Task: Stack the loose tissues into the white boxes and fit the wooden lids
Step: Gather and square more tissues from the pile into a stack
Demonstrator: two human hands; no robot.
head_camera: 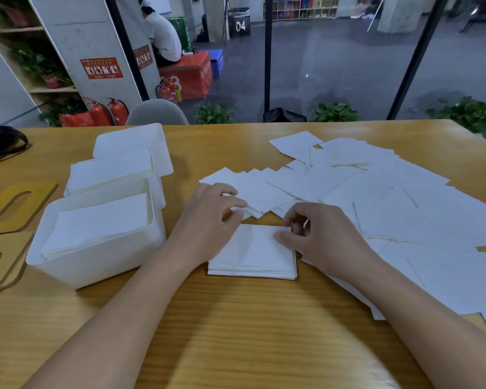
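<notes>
A small stack of folded white tissues (253,255) lies on the wooden table in front of me. My left hand (212,220) rests at the stack's far left corner, fingers pinching a tissue edge. My right hand (317,234) presses its fingertips on the stack's far right corner. Loose tissues (390,209) spread over the table's right half. Three white boxes sit at the left: the near box (96,265) and the middle box (110,175) hold tissues, and the far box (155,144) is partly hidden behind them. Two wooden lids (14,206) (0,259) lie flat at the far left.
A black bag (0,141) sits at the table's far left corner. A grey chair back (157,113) stands behind the table. Beyond it are plants, fire extinguishers, and a seated person on a red box.
</notes>
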